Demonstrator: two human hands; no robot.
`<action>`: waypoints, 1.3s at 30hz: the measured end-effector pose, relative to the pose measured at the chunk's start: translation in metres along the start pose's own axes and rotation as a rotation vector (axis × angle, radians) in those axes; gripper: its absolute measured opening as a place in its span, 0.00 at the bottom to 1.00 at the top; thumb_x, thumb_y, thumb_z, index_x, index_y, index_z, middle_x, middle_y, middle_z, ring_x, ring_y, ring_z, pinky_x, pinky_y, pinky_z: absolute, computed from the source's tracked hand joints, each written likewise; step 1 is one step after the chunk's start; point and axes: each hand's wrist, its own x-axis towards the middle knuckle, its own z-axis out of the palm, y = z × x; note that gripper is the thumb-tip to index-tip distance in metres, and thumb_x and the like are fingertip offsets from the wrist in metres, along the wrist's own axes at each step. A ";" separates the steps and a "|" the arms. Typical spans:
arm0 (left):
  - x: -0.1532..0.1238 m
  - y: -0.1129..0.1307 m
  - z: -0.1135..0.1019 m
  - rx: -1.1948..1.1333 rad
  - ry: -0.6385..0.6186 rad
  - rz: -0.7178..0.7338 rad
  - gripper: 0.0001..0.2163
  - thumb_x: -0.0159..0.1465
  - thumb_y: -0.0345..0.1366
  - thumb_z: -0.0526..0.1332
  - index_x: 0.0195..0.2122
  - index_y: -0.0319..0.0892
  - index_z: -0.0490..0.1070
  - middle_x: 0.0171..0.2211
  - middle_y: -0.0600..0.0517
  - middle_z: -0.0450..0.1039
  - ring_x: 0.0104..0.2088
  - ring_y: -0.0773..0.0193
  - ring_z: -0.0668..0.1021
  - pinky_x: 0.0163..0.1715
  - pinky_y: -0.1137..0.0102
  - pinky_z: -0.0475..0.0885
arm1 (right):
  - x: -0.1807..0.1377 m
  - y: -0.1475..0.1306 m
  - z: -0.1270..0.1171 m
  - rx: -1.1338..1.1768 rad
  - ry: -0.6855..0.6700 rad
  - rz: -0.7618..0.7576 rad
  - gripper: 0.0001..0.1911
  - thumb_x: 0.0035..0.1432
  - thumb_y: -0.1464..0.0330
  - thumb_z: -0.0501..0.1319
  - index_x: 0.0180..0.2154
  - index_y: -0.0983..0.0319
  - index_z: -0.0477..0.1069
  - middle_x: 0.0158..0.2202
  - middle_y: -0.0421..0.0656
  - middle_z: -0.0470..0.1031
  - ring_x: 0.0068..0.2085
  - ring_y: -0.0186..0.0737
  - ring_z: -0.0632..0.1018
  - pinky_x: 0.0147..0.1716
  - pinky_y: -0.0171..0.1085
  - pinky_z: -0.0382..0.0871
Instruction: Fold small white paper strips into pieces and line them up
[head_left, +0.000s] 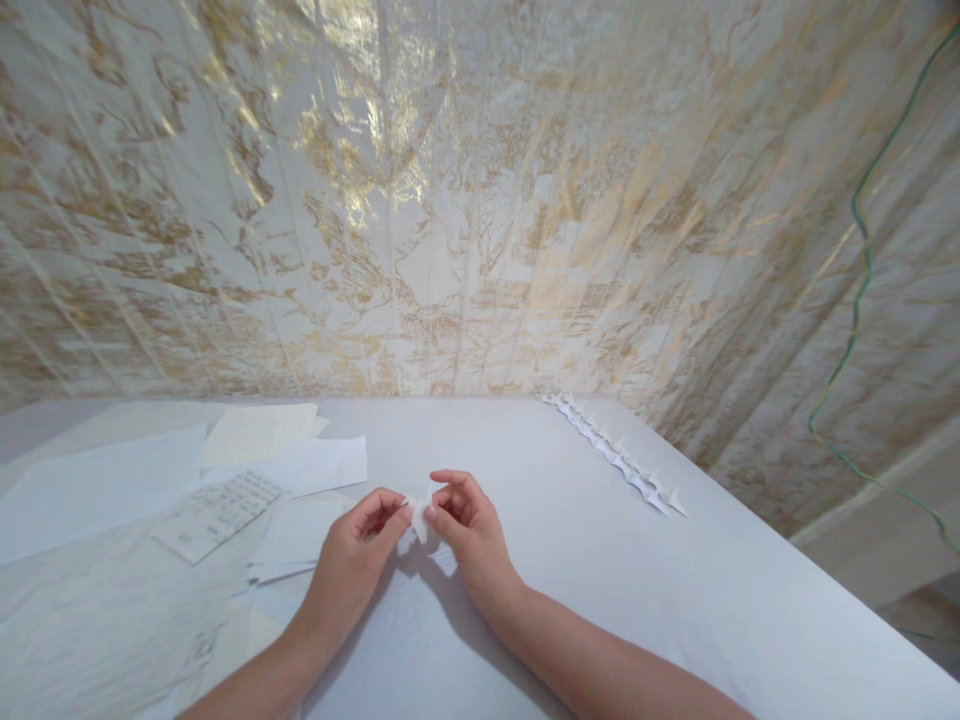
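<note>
Between my two hands, just above the white table, is a small folded white paper piece with pointed parts. My left hand pinches its left side between thumb and fingertips. On its other side, my right hand grips it with the thumb and bent fingers, the index finger arched over the top. Part of the piece is hidden behind the fingers. A bit of white paper shows on the table below, partly covered by my right hand.
Two rows of small folded white paper pieces run along the table's right side. To the left lie overlapping white sheets, a cream sheet and a printed sheet. A patterned gold-and-white wall covering stands behind; a green cord hangs at right.
</note>
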 end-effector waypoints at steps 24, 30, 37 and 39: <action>0.001 0.001 -0.003 -0.087 0.020 -0.099 0.16 0.57 0.51 0.62 0.21 0.45 0.66 0.20 0.59 0.62 0.26 0.65 0.65 0.30 0.71 0.60 | -0.003 -0.010 -0.006 -0.538 -0.175 -0.350 0.10 0.55 0.76 0.58 0.35 0.59 0.76 0.35 0.42 0.74 0.39 0.38 0.75 0.37 0.35 0.68; 0.000 0.000 -0.002 -0.086 -0.014 -0.098 0.16 0.59 0.51 0.60 0.22 0.44 0.67 0.20 0.59 0.62 0.25 0.64 0.66 0.28 0.71 0.61 | -0.003 -0.010 -0.004 -0.509 -0.136 -0.340 0.10 0.52 0.77 0.59 0.32 0.59 0.75 0.34 0.40 0.73 0.36 0.37 0.74 0.36 0.35 0.66; -0.002 0.003 -0.001 -0.046 -0.017 -0.061 0.16 0.59 0.50 0.61 0.22 0.45 0.67 0.20 0.59 0.61 0.26 0.64 0.65 0.28 0.71 0.60 | -0.003 -0.013 -0.003 -0.423 -0.050 -0.193 0.03 0.53 0.68 0.65 0.27 0.59 0.74 0.30 0.40 0.74 0.34 0.39 0.73 0.36 0.38 0.65; -0.003 0.004 0.000 -0.033 -0.035 -0.051 0.16 0.59 0.50 0.60 0.22 0.45 0.66 0.20 0.59 0.60 0.26 0.64 0.65 0.29 0.71 0.60 | -0.001 -0.009 -0.004 -0.369 -0.015 -0.129 0.04 0.53 0.66 0.66 0.28 0.59 0.73 0.28 0.39 0.73 0.31 0.38 0.71 0.35 0.39 0.64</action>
